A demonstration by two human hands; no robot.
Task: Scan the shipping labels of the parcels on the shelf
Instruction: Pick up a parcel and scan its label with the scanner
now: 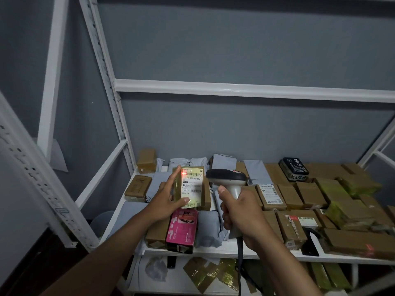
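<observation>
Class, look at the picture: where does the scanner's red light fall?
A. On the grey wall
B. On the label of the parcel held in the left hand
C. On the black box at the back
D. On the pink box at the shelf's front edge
B: the red spot glows at the top left of the label on the parcel that the left hand holds up, facing the scanner gripped by the right hand.

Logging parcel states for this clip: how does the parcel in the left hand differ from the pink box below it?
The held parcel is brown, tilted up off the shelf, its white label facing the scanner with a red dot on it. The pink box lies flat on the shelf, printed, no label visible. Both are small rectangular packages.
</observation>
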